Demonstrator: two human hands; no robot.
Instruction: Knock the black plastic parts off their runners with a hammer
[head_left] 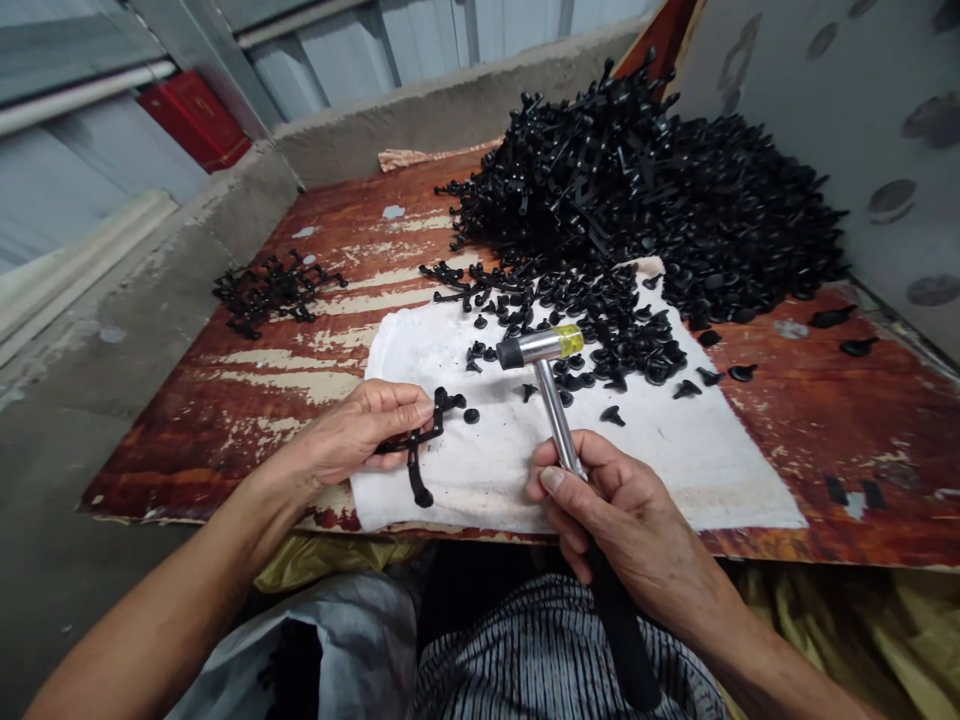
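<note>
My left hand point(375, 425) pinches a black branched part point(415, 470) above the left side of a white cloth point(480, 480). Its arms stick out past my fingertips. Close to its right end, one round black piece point(471, 415) lies on the cloth. A mallet point(555, 400) is in my right hand point(600, 490), the fingers wrapped round it where the metal shaft meets the black grip. Its head, black at one end and yellow at the other, points up over the cloth. Small black stud-like pieces point(645, 345) are scattered beyond the mallet head.
A large heap of black parts point(585, 180) rises at the back right of the worn red-brown board point(180, 430). A smaller pile of branched parts point(274, 290) lies at the left. Low concrete edging point(232, 210) borders the board, and a white bag point(360, 620) hangs below its front edge.
</note>
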